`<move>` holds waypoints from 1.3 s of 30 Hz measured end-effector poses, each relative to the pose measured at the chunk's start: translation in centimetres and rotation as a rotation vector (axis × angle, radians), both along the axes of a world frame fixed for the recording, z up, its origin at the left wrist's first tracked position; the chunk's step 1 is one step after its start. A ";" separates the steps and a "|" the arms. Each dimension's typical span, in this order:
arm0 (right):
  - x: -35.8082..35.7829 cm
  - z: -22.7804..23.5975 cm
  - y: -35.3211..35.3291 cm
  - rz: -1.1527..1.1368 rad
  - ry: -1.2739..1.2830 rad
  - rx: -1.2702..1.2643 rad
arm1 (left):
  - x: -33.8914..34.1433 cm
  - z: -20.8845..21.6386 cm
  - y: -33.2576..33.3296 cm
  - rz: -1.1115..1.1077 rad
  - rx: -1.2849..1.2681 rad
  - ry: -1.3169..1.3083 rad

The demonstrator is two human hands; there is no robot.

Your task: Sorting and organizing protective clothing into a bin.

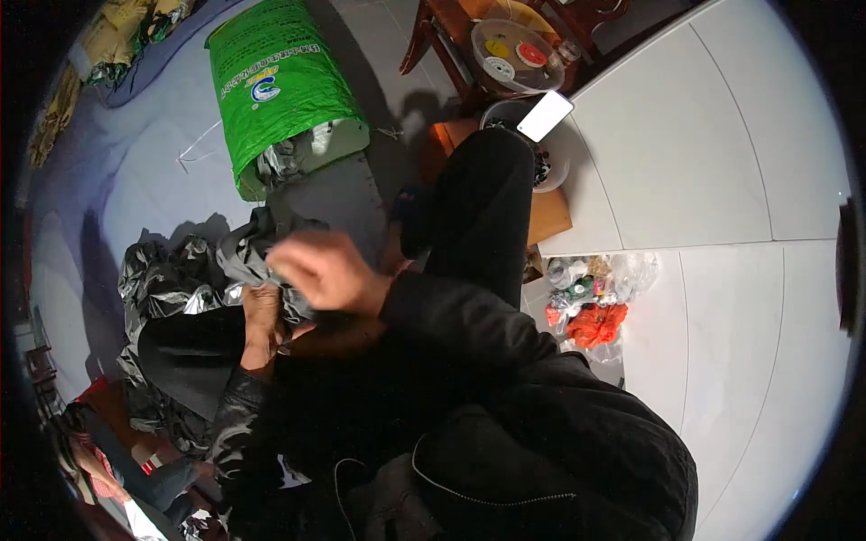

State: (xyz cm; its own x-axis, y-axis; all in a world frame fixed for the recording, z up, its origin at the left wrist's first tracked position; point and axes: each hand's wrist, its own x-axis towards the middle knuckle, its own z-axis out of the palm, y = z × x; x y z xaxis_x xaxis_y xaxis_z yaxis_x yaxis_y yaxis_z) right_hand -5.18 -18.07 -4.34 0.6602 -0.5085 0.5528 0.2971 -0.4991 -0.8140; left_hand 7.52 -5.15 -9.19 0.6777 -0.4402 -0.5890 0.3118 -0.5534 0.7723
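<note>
The green sack (280, 81) lies at the far side, its open mouth toward you, with crumpled dark plastic showing inside. To your left, crinkled black plastic (149, 288) is heaped beside your knee. The grey plastic (242, 260) is bunched right in front of you, at your hands. Far right, a clear round tray (528, 83) carries small coloured discs. Your left hand (262, 323) touches the grey plastic from the near side; you cannot tell how its fingers close. Your right hand (329, 270), blurred, has its fingers curled narrow over the plastic; whether they grip is unclear.
</note>
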 end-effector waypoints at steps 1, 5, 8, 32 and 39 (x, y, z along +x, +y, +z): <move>0.3 -0.4 0.2 0.006 -0.003 0.004 | 0.1 -0.9 0.6 0.026 -0.086 0.103; 0.9 -1.9 0.2 0.015 0.115 -0.333 | -0.2 -0.6 0.9 0.055 -0.243 0.272; 0.8 -3.5 -1.0 -0.051 0.167 -0.232 | -0.8 1.5 -0.1 0.010 -0.216 0.205; 0.7 -1.6 -0.6 -0.138 0.096 -0.181 | -0.7 2.8 -0.2 0.079 -0.280 0.193; 1.1 -4.1 0.2 -0.002 0.130 0.052 | -0.1 0.4 0.6 -0.051 -0.381 0.062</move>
State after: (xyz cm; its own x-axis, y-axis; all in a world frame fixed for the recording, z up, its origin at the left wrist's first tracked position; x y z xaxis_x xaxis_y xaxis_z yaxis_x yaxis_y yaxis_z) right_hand -4.03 -17.85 -8.43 0.7232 -0.5359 0.4356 0.1866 -0.4556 -0.8704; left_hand 7.44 -4.50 -8.83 0.6177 -0.6675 -0.4158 0.3436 -0.2465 0.9062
